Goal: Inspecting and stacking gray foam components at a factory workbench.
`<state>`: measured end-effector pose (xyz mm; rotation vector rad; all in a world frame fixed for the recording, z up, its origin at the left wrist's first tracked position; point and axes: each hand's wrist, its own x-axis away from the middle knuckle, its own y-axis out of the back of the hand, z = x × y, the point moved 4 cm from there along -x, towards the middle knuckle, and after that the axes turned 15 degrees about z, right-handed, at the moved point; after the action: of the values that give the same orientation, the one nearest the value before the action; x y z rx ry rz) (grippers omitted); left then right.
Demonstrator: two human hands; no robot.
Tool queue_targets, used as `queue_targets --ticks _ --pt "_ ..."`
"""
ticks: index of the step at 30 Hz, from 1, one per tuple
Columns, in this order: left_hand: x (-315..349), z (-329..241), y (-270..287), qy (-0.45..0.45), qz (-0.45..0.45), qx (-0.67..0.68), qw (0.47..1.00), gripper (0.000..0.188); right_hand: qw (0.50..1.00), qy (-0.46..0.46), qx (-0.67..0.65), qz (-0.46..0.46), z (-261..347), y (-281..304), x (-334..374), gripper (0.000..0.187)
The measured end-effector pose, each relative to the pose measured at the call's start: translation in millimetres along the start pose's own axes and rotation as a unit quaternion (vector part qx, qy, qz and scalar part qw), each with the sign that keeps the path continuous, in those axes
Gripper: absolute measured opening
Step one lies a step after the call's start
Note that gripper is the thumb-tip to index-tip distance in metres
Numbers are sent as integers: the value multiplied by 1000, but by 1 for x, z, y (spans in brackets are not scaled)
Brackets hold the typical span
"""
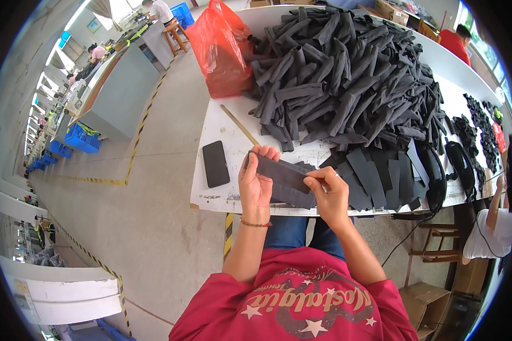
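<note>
A dark grey strip of fabric point(283, 174) is stretched between my two hands over the near edge of the white table point(202, 200). My left hand point(257, 183) is closed on its left end, palm up, with the fingertips at the top edge. At the right end, my right hand point(331, 196) pinches it between thumb and fingers. More flat dark pieces point(375, 176) lie spread to the right of my right hand, and some lie under the strip. Beyond them rises a large heap of folded dark grey fabric pieces point(335, 74).
A black phone point(215, 165) and a thin yellowish stick point(239, 125) lie left of my hands. A red plastic bag point(219, 54) stands at the far left corner. Black curved objects point(434, 179) with a cable sit on the right. A wooden stool point(441, 244) and people are around.
</note>
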<state>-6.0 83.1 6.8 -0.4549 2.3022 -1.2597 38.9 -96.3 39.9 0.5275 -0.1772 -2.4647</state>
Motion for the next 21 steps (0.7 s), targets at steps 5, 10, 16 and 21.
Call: queue_targets --ticks 5,10,16,21 --pt "-5 8 6 6 -10 -29 1000 28 979 -166 -110 50 -28 -15 5 14" --pt "0 20 30 56 -59 6 997 27 940 -245 -210 110 -38 -13 9 12" --pt "18 38 53 104 -121 6 987 28 917 -271 -251 151 -58 -17 29 18" --pt "10 17 85 33 -140 4 990 28 931 -290 -107 193 -60 12 40 25"
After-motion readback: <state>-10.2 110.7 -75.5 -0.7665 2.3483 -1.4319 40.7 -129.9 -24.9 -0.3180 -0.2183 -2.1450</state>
